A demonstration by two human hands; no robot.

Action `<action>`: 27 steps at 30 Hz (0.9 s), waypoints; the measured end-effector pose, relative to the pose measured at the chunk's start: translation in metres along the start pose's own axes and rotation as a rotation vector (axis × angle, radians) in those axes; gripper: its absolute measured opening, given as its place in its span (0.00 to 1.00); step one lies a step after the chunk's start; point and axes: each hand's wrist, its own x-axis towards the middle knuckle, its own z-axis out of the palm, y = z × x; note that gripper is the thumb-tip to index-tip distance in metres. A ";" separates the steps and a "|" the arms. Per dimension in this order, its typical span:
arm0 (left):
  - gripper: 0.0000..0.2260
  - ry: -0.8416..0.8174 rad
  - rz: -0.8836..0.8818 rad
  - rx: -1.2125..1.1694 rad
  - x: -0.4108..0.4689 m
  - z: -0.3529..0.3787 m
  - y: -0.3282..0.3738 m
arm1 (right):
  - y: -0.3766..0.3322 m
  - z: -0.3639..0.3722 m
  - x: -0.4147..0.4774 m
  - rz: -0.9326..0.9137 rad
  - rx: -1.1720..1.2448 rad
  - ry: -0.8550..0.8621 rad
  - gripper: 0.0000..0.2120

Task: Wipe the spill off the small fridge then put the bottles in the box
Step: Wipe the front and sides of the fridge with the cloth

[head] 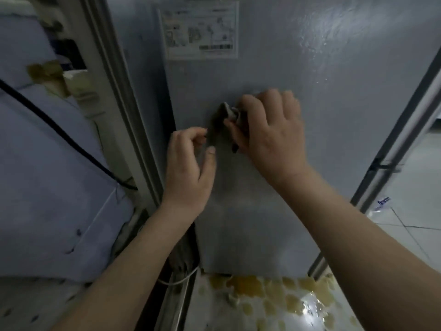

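The small fridge (pixel 274 187) fills the middle of the frame, a flat grey panel, smooth and dull except for a rippled, glossy sheen at the upper right. Just above centre, the right hand (pixel 269 130) presses a crumpled cloth (pixel 223 120) against the panel. Its grip is closed tight, fingers curled over the wad. The cloth is dark grey and soft, with a pale fold showing at its top. Its long axis runs steeply from upper right down to lower left.

The left hand (pixel 188 161) sits just beside the cloth's lower end, fingers curled and thumb out (I cannot tell whether it has hold of the fabric).

A printed paper label (pixel 200 32) is stuck flat at the top centre. A black cable (pixel 59 132) slants across the left, and a shiny yellow-blotched sheet (pixel 274 299) lies along the bottom.
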 end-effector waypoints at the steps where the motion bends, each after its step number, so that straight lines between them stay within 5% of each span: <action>1: 0.12 0.027 0.038 0.026 0.001 0.004 -0.002 | -0.001 0.004 -0.008 0.010 -0.015 0.002 0.12; 8: 0.14 0.120 -0.067 0.037 0.004 0.013 -0.013 | -0.006 0.013 -0.025 0.032 -0.023 -0.023 0.12; 27: 0.11 0.189 0.153 0.174 0.029 0.005 -0.026 | -0.007 0.021 -0.044 -0.045 -0.304 -0.023 0.15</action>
